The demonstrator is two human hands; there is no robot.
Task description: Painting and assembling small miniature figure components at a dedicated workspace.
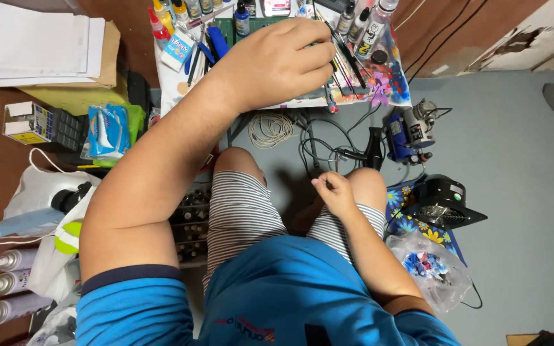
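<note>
Bench (174, 90) clutter, top cut off
My left hand (277, 61) pinches brushes (344, 57); right hand (336, 192) curled shut, contents unclear, on my knee.

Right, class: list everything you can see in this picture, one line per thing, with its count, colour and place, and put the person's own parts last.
paint bottles: several, mixed colours, table's far edge
brushes: a bunch, dark, under the left hand's fingers
table: one, paint-stained, top centre
papers: a stack, white, top left
wipes pack: one, blue and white, left
spray cans: three, lilac, bottom left
cord coil: one, white, on the floor below the table
compressor: one, blue, right of the knees
fan: one, black, right
plastic bag: one, clear, lower right
shorts: striped, on the lap
left hand: on the table, at the brushes
right hand: fingers pinched, above the right knee
</note>
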